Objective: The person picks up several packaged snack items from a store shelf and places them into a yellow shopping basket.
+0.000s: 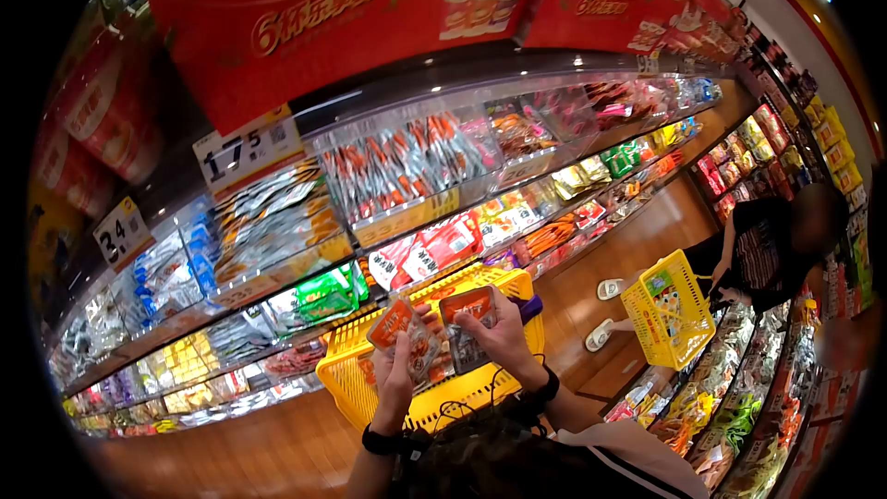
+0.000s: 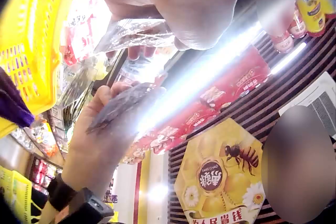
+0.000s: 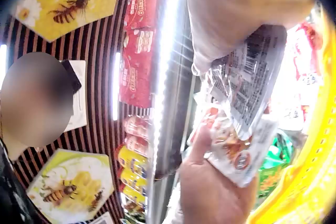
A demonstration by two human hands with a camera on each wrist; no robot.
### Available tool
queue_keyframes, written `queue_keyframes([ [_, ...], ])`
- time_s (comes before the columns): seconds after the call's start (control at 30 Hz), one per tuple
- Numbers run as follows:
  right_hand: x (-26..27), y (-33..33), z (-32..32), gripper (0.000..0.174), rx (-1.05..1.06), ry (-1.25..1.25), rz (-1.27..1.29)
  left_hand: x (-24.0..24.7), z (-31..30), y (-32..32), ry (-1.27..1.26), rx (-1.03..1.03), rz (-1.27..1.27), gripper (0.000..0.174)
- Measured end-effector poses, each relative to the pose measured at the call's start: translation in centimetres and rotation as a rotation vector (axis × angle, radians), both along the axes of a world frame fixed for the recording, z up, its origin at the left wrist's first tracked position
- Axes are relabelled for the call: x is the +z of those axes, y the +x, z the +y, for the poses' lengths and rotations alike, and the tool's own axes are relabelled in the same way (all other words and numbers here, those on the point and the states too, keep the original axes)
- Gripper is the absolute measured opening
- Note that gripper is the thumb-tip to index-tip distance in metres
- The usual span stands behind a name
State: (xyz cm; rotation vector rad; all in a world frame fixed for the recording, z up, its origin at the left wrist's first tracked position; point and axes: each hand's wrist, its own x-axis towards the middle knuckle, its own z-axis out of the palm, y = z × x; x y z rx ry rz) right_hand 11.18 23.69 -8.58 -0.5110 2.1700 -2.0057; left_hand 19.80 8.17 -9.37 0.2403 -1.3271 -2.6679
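My left hand [image 1: 395, 383] grips a clear snack packet [image 1: 420, 344] with an orange-red label. My right hand [image 1: 510, 340] pinches a second snack packet [image 1: 468, 307], with a red-orange top and a dark lower part, thumb across its front. In the right wrist view, the dark printed back of the right hand's packet [image 3: 254, 69] shows, barcode included. It overlaps the white-and-red front of the left hand's packet [image 3: 236, 148]. Both hands are side by side over a yellow shopping basket [image 1: 340, 386], whose inside is mostly hidden behind them.
Tiered shelves of bagged snacks [image 1: 397, 162] run along the front, with price tags [image 1: 248, 152] and red banners [image 1: 351, 9] above. To the right a person in dark clothes [image 1: 771, 259] carries another yellow basket [image 1: 667, 307]. Wooden floor [image 1: 564, 314] lies between the shelves.
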Motion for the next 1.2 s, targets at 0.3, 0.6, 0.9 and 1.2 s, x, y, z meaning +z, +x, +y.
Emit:
queue_keyframes([
  [0.3, -1.2, 2.2, -3.4, 0.039, -0.116, 0.086, 0.347, -1.0, 2.1, -0.5, -0.343, -0.075, -0.023, 0.043],
  [0.6, 4.3, -0.3, 0.3, 0.031, 0.302, 0.431, 0.129, -4.8, 2.5, -1.0, -0.401, 0.045, 0.039, 0.037],
  [0.9, 13.3, -12.3, -0.5, 0.031, -0.238, 0.590, 0.583, -1.3, -2.0, 1.2, -0.467, -0.096, 0.014, 0.027],
  [1.2, 13.4, -18.6, -6.8, 0.034, -0.501, 1.021, 0.977, -3.3, -3.8, 4.1, -0.575, 0.012, -0.058, 0.018],
])
